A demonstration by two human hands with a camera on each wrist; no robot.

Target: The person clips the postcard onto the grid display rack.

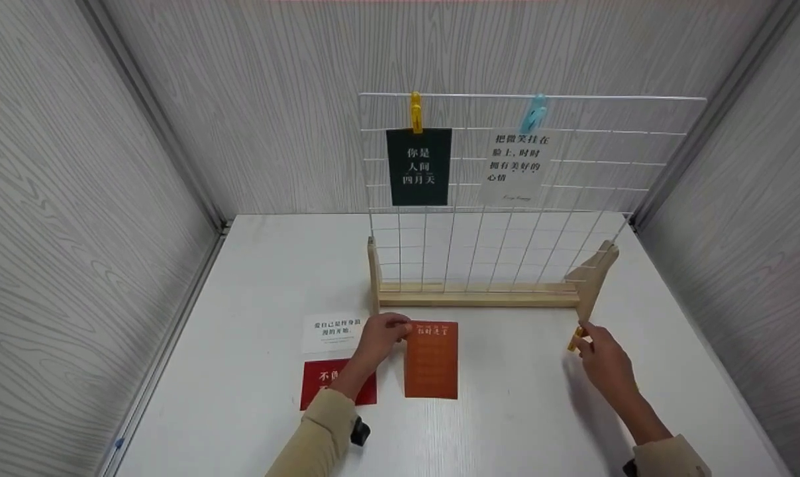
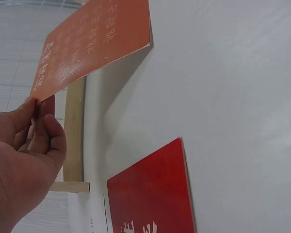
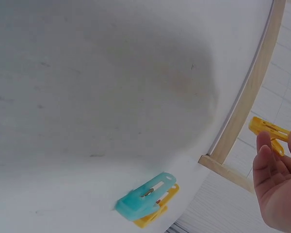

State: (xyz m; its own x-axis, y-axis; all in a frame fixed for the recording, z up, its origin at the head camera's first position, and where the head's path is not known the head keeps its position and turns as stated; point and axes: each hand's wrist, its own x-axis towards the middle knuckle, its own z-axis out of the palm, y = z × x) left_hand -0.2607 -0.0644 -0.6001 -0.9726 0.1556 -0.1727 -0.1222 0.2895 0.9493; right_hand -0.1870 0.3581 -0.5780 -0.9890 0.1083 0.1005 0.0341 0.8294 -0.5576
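My left hand [image 1: 377, 338] pinches an orange card [image 1: 431, 361] by its upper left corner. In the left wrist view the orange card [image 2: 94, 46] is tilted and raised off the table, casting a shadow. A yellow clothespin [image 3: 270, 131] is held between thumb and fingers of my right hand [image 3: 281, 179], near the stand's right foot. Under my left forearm lies a red card [image 1: 314, 391], partly covered. Behind it a white card [image 1: 330, 331] with black writing lies flat, next to my left hand.
A white wire grid [image 1: 486, 245] stands in a wooden base [image 1: 479, 299]. On it hang a dark green card [image 1: 420, 189] under a yellow clothespin [image 1: 416, 112] and a white card [image 1: 516, 179] under a blue clothespin [image 1: 534, 114]. A teal clothespin [image 3: 143, 199] and another yellow clothespin [image 3: 173, 191] lie together on the table.
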